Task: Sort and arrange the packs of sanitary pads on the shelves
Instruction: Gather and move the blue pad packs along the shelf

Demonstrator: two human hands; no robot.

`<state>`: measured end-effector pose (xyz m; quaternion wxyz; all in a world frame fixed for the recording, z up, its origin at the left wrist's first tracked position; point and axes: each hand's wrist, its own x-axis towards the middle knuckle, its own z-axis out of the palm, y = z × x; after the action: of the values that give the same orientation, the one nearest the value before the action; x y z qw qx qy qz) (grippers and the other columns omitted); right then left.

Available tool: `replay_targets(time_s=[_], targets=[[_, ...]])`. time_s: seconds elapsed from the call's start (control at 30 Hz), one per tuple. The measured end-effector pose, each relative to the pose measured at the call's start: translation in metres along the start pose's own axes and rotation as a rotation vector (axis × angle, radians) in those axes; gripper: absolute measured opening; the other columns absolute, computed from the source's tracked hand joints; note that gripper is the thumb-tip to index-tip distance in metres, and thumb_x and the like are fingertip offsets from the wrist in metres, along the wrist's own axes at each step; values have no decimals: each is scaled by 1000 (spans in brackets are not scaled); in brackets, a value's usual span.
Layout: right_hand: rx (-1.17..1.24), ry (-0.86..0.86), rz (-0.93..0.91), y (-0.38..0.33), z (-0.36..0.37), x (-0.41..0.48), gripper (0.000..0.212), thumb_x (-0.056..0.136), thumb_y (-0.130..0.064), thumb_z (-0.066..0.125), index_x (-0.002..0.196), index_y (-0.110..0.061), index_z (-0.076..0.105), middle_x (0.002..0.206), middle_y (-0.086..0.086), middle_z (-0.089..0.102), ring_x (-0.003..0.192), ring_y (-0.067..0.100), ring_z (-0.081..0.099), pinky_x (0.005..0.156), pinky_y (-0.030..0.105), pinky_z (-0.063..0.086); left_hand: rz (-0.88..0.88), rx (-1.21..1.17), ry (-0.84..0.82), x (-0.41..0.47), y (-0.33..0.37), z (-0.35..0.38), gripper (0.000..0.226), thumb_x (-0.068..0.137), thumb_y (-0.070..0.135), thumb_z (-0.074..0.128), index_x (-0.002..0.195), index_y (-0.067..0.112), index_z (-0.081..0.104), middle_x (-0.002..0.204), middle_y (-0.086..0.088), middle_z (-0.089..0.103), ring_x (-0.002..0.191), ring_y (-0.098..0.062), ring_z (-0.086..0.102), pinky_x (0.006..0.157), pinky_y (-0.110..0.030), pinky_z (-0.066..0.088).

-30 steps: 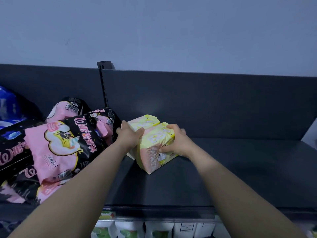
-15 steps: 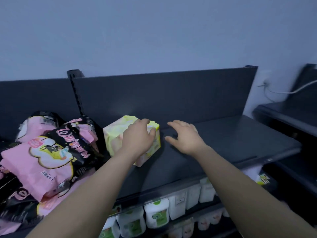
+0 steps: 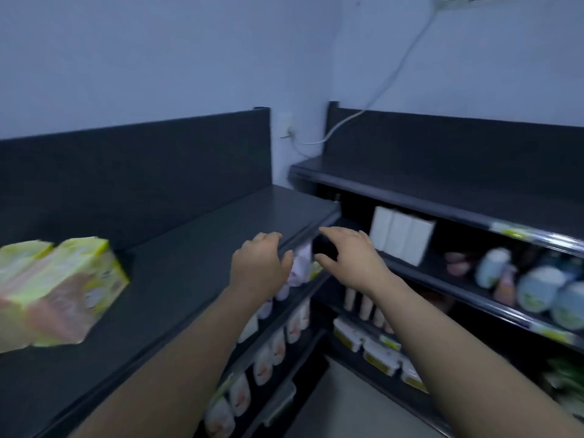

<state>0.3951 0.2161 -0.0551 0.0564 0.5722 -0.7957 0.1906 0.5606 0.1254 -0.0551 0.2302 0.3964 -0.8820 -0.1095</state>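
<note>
The left hand [image 3: 259, 267] was held over the front right part of the top shelf [image 3: 189, 267], palm down. Its fingers were loosely bent and its thumb stood out toward the shelf's front edge. It held nothing. Whether its fingertips touched the shelf surface could not be determined.

The right hand [image 3: 351, 260] was just beside the left, past the shelf's front corner and over the gap between the two shelving units. It was also palm down, with the fingers spread and gently curved and the thumb pointing toward the left hand. It held nothing and touched nothing visible. The two hands were apart, with a narrow gap between the thumbs.

The yellow and pink packs of sanitary pads [image 3: 63, 289] lay on the same top shelf at the far left of the view, well apart from both hands. At least two appeared to sit side by side, close to the dark back panel [image 3: 142, 172]. Motion blur obscured their printing.

White pouches [image 3: 275, 344] stood in rows on the lower shelves beneath the left forearm. The adjoining shelving unit [image 3: 442, 188] to the right carried white boxes [image 3: 401, 239] and rounded pale containers [image 3: 537, 287], all blurred. A white cable [image 3: 384, 85] ran down the wall to a socket [image 3: 286, 126] in the corner between the units.
</note>
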Motion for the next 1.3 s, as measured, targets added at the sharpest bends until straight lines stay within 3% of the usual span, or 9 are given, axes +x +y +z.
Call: replay_targets(time_s=[0.4,0.67,1.0,1.3], targets=[[-174,146,441,240,-116,-132,56,88,-40,58,140,-27,45,141,-2,50,131,21,43,110,43,28,400,-218,-173,22,269,115,46,98,40,46,138,17,48,136,-4,53,120,-25,53,96,-40,45],[-289,187,639,374,-196,-226,54,90,-41,56,141,-27,43,140,-1,51,130,22,43,110,43,27,556,-314,-227,13,448,184,38,93,39,50,125,18,57,125,-5,60,115,-30,56,93,-41,46],[-336,191,893,488,-246,-313,55,92,-41,55,143,-27,41,146,-1,45,134,23,39,113,46,25,752,-371,-327,5,594,245,39,98,38,47,129,16,53,126,-4,58,116,-27,54,91,-40,48],[-375,252,1070,578,-274,-336,57,91,-40,56,144,-27,40,147,0,44,136,21,36,113,46,23,904,-422,-406,36,708,294,40,97,39,47,131,19,52,124,-3,57,113,-25,54,93,-40,46]])
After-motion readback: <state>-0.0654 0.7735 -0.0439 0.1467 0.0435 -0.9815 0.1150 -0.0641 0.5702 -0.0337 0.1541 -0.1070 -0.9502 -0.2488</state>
